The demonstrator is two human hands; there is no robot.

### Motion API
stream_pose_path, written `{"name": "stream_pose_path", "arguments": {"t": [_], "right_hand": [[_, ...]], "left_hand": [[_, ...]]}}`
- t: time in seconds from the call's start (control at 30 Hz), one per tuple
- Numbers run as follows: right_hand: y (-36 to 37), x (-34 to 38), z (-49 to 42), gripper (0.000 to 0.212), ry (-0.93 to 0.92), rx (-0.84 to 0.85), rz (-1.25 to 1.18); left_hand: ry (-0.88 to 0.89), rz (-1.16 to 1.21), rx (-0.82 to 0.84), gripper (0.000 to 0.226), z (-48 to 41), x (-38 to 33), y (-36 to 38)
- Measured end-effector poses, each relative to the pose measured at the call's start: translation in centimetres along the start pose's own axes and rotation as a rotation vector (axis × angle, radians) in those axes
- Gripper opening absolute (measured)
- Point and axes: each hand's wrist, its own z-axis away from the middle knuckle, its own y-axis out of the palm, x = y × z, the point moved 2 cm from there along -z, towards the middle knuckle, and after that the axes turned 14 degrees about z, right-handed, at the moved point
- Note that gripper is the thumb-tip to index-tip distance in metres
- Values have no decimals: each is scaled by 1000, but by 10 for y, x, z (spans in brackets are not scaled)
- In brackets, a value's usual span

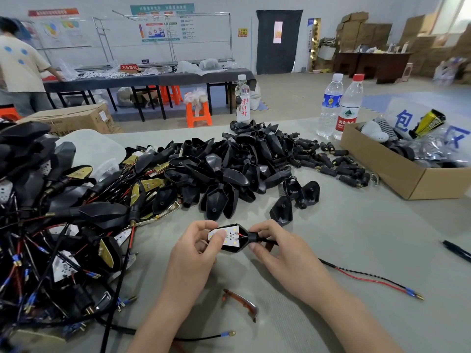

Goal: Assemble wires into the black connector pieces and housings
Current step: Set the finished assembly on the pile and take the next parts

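A black housing [233, 247] with a white LED board [230, 235] seated in it sits between my hands above the grey table. My left hand [197, 253] grips its left end, thumb pressing on the board. My right hand [283, 248] pinches the housing's black neck [252, 237], from which a red and black wire [369, 276] trails right to blue-sleeved terminals [414, 294]. A pile of empty black housings [229, 169] lies behind, with small black connector pieces [336, 164] to its right. Wired assemblies [63, 225] are heaped at the left.
An orange lens piece [240, 303] lies near my wrists. A cardboard box [413, 171] of parts stands at the right, three water bottles [341, 105] behind. A black pen [457, 250] lies at the right edge. A person stands at a far table [153, 80].
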Motion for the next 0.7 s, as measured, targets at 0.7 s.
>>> {"name": "stream_pose_path", "arguments": {"t": [0.7], "right_hand": [[-3,4,1,21,-9,-48,-147]], "left_hand": [[-118,293,80,13,2,-8,2]]}}
